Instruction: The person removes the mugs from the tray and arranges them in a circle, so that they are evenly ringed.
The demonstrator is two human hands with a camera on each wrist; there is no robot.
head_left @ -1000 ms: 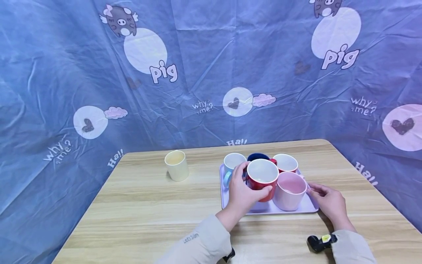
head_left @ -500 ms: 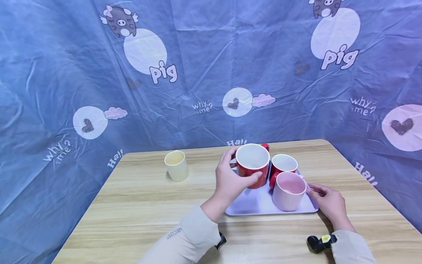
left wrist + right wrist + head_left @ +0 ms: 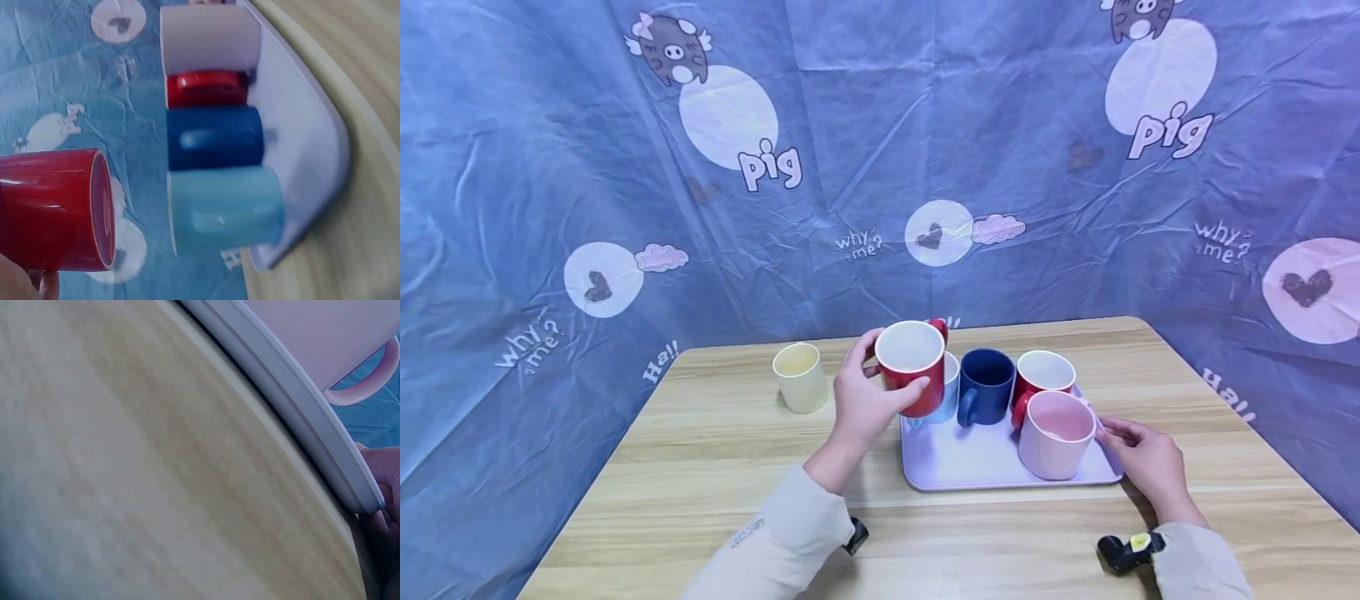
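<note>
My left hand (image 3: 863, 398) grips a red mug (image 3: 917, 385) with a white inside, raised off the lilac tray (image 3: 962, 462) at its left end. In the left wrist view the red mug (image 3: 50, 209) hangs apart from the others. Behind it in the head view, partly hidden, stands a light blue mug (image 3: 950, 387). A dark blue mug (image 3: 988, 387), another red mug (image 3: 1041, 371) and a pink mug (image 3: 1056, 437) stand on the tray. My right hand (image 3: 1146, 462) pinches the tray's right edge, as the rim (image 3: 350, 469) between its fingers shows.
A cream cup (image 3: 802, 383) stands alone on the wooden table (image 3: 715, 475), left of the tray. A printed blue cloth (image 3: 850, 167) hangs behind the table's back edge. A black device (image 3: 1129, 552) is at the right wrist.
My left hand has lifted the red mug from the tray's middle and carried it leftward, uncovering the dark blue mug. The right hand stays at the tray's edge.
</note>
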